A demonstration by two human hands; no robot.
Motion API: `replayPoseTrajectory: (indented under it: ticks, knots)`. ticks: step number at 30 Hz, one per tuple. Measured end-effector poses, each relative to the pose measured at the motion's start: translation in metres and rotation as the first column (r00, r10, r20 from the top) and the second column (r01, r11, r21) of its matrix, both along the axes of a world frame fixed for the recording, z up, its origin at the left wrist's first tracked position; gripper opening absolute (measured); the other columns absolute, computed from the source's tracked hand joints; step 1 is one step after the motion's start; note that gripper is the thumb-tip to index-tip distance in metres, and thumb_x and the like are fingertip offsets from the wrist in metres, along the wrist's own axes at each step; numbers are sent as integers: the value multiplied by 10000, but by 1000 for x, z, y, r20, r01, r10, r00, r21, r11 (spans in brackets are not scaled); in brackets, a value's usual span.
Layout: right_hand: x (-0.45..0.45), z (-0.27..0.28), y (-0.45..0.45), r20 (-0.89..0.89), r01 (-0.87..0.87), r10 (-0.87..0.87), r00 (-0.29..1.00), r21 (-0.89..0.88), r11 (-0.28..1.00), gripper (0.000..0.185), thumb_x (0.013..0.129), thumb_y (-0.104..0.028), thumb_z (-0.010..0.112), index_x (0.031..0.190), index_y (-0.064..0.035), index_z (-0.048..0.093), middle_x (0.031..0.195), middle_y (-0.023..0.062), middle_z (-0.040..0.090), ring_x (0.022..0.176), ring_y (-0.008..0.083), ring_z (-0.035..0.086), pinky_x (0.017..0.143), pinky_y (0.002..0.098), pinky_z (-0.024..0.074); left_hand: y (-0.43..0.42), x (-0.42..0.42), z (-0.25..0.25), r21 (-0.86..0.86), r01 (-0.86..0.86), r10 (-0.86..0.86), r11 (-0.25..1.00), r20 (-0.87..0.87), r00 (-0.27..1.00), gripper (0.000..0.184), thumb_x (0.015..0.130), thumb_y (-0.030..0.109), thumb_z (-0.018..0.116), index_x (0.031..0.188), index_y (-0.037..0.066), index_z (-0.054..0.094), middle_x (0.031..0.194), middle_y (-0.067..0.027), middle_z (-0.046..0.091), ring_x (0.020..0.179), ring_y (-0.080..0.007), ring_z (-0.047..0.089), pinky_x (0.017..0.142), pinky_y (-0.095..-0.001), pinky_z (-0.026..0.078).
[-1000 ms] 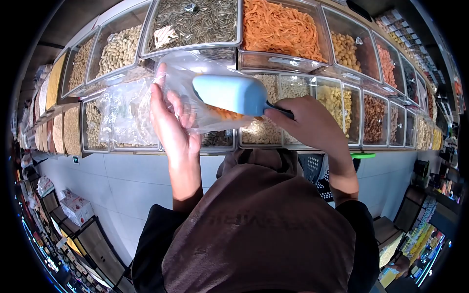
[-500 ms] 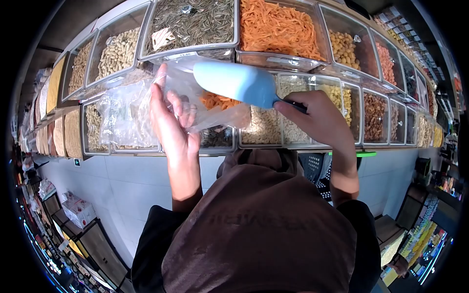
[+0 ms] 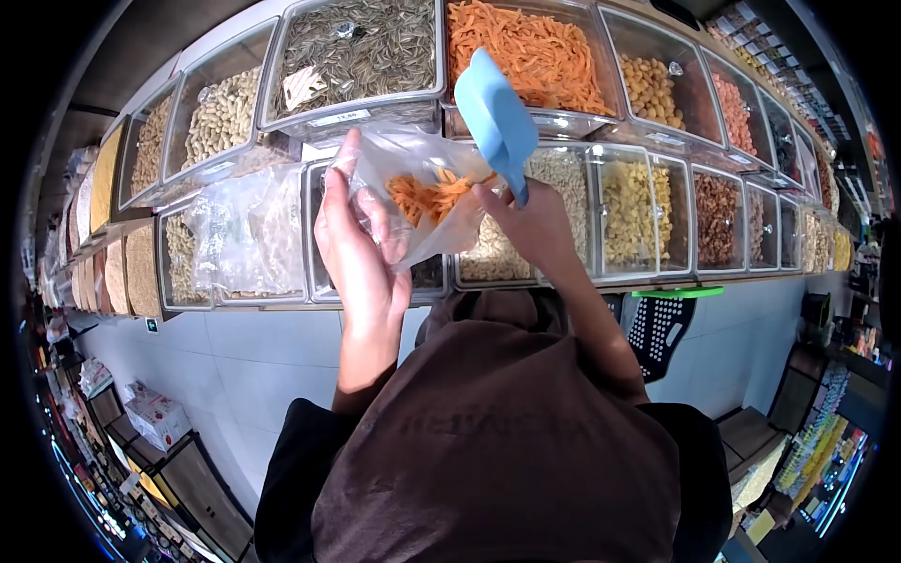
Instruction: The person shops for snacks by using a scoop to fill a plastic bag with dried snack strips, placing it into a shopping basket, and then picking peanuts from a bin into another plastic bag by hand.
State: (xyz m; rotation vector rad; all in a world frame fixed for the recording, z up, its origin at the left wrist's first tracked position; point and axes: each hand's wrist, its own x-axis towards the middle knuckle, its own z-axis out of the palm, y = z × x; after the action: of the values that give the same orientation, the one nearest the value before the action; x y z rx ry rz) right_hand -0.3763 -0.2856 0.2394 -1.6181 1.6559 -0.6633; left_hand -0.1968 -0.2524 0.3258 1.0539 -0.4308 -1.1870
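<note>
My left hand [image 3: 361, 239] holds a clear plastic bag [image 3: 418, 249] by its left side, the fingers partly seen through the film. Orange strips [image 3: 427, 195], which look like dried sweet potato, lie inside the bag. In my right hand [image 3: 530, 220] is a light blue scoop [image 3: 497, 108], its blade pointing up and away from me. The thumb or a finger of that hand meets the bag's right edge. Beyond the scoop, a large bin of the same orange strips [image 3: 526, 47] stands in the upper row.
Sunflower seeds [image 3: 375, 47] and peanuts [image 3: 221, 113] fill clear bins at upper left. More plastic bags [image 3: 249, 225] lie over the lower bins at left. Yellow pieces [image 3: 633, 211] and walnut-like nuts [image 3: 716, 211] sit at lower right. A black basket [image 3: 657, 328] with a green handle is beneath the shelf.
The scoop has swung from lying level over the bag to nearly upright, away from its mouth. My right hand has moved left to the bag's edge. The orange strips now show more fully.
</note>
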Motion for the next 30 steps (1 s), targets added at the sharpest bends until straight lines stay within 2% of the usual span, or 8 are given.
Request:
replayPoseTrajectory:
  ticks: [7,14,17,19,22,24,28,30]
  knots:
    - [8,-38,-2,532,16,-184,826,305,952,356,843,-329,720,748,12,673,670,25,626,608,92,559,567,290,442,2,-6,0,-12,22,-22,1000,67,998,518,1040,393,407,1427,50,436,555,74,306,413,-14,242,372,-184,210]
    - [15,-53,-7,565,26,-135,814,197,980,231,891,-226,681,782,-26,639,573,-28,527,460,46,409,434,255,305,9,-15,-3,-28,51,-47,998,115,992,508,1051,383,376,1429,51,436,548,73,315,416,-16,260,377,-193,221]
    - [7,-3,-9,652,-39,-265,710,412,911,170,906,-170,652,820,-33,601,517,-43,438,382,42,323,365,250,216,7,0,-5,-63,-76,87,995,205,975,469,1055,351,380,1390,42,489,569,84,352,452,-2,296,402,-181,238]
    - [-3,32,-11,752,-62,-180,634,281,958,135,913,-131,642,842,-39,573,492,-42,382,353,52,304,341,243,201,4,16,-1,-133,-234,265,963,305,915,439,1060,322,384,1334,24,553,570,101,357,478,23,320,414,-150,255]
    - [-11,91,-6,775,-29,-32,632,65,997,119,925,-106,632,851,-26,583,483,-45,378,353,45,298,349,234,205,8,31,7,-178,-227,268,958,261,927,469,1067,332,349,1391,19,478,561,92,335,439,10,283,390,-162,252]
    - [-17,109,0,850,-168,153,504,-78,983,115,930,-96,629,859,-14,593,489,-48,374,358,39,296,352,229,204,9,36,14,-198,-206,252,958,245,936,475,1068,335,344,1402,19,461,559,85,338,427,2,279,382,-171,251]
    - [-16,101,5,757,-195,227,612,-133,972,114,937,-88,617,866,-1,602,493,-52,366,363,34,291,355,226,203,7,37,10,-198,-190,228,962,194,954,481,1068,335,338,1408,14,451,556,74,358,408,-6,279,372,-183,246]
    - [-20,82,8,696,-162,130,706,-19,987,130,931,-125,644,881,-7,623,506,-43,440,390,30,353,366,217,226,8,30,6,-143,-203,230,969,211,950,480,1067,332,340,1410,15,449,545,70,357,404,-13,268,373,-193,234]
